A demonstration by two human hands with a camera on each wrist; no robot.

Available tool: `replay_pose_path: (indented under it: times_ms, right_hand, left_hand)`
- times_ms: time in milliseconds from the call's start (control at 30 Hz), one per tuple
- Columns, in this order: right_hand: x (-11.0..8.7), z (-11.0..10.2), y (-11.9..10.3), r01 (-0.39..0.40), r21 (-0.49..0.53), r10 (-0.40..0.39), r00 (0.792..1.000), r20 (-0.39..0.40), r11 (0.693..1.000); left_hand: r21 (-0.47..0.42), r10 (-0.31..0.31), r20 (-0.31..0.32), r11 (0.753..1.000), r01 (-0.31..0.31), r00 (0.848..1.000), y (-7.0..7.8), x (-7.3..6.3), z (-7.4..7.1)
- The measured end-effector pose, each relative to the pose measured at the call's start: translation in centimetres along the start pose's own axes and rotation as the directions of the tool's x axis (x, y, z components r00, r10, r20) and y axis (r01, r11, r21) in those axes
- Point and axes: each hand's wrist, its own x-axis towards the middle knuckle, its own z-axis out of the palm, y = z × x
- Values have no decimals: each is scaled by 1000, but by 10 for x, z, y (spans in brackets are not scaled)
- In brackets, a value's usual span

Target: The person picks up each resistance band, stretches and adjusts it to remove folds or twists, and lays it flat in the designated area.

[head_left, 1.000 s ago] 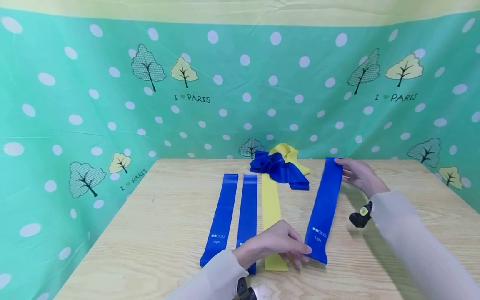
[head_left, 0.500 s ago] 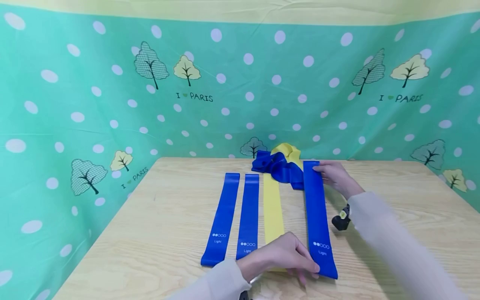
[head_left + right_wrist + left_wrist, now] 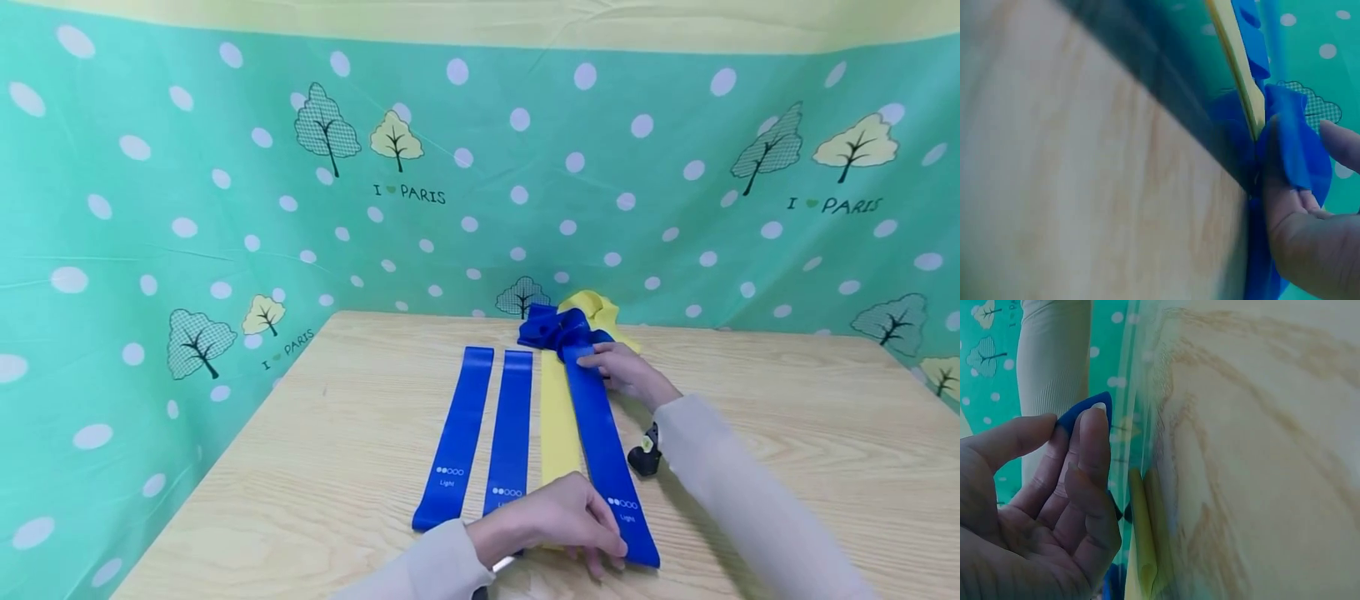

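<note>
In the head view, a blue resistance band (image 3: 606,450) printed "Light" lies slantwise between my two hands, partly over the right edge of a yellow band (image 3: 558,417). My left hand (image 3: 558,521) pinches its near end; the left wrist view has the blue tip (image 3: 1085,411) between thumb and fingers. At the far end my right hand (image 3: 626,371) holds it, and in the right wrist view the blurred blue strip (image 3: 1294,144) passes between fingers and thumb. Two more blue bands, a left one (image 3: 456,433) and a middle one (image 3: 512,417), lie flat alongside; my left hand partly hides the middle one.
Behind the row sits a heap of crumpled bands, with blue ones (image 3: 551,327) in front and yellow (image 3: 594,308) behind. The wooden table (image 3: 337,450) ends at a green dotted cloth (image 3: 420,250). A black wrist device (image 3: 645,454) hangs below the right sleeve.
Both hands brought the blue band leftward from the right side, beside the yellow band. Its far end came nearer and lower, by the heap. The view turned slightly.
</note>
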Motion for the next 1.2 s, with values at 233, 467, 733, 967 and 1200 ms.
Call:
replay_pose_path:
  times_ms: [233, 467, 733, 967, 1200]
  right_hand:
    - [1, -15, -3, 40, -89, -38, 999, 29, 995]
    - [2, -34, -1, 115, -298, -108, 993, 43, 947]
    - [5, -57, 2, 120, -356, -143, 989, -39, 927]
    - [0, -66, 6, 76, -398, -121, 989, -89, 914]
    - [-12, -68, 6, 40, -328, -112, 973, -202, 944]
  left_hand:
    - [-33, -2, -42, 999, 1, 999, -1, 5, -2]
    - [0, -19, -104, 1000, 20, 994, 3, 13, -3]
    - [-22, -21, -149, 1000, 18, 989, 7, 25, -6]
    - [-12, -38, -148, 999, 37, 988, 6, 28, -7]
    - [-12, -12, -75, 1000, 11, 997, 3, 24, -4]
